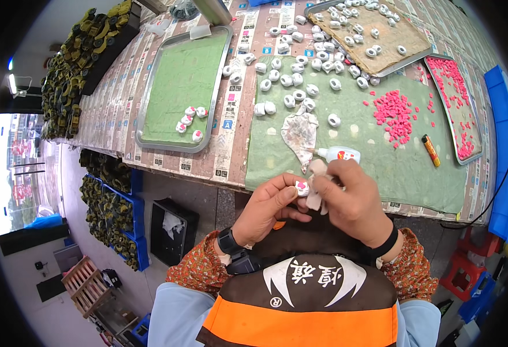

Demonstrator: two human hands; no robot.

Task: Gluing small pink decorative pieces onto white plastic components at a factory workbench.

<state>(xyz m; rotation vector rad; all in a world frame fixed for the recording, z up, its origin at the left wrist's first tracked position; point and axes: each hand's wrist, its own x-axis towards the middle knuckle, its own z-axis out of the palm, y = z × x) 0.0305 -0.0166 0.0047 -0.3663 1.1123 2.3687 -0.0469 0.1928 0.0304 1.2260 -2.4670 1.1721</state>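
My left hand [265, 209] pinches a small white ring-shaped part with a pink insert [302, 187] between thumb and fingers. Close beside it, my right hand [355, 202] holds a pale rag [316, 184] against that part. Both hands hover near the table's front edge, above my lap. Just beyond them a small white glue bottle [338, 154] lies on its side on the green cloth [404, 168].
Several white ring parts [291, 81] lie scattered on the cloth, with a stained rag [300, 134], a pile of pink pieces [394, 113] and an orange lighter [431, 150]. A metal tray [150, 92] at left holds several finished parts [189, 120]. Two more trays [398, 58] stand at the back right.
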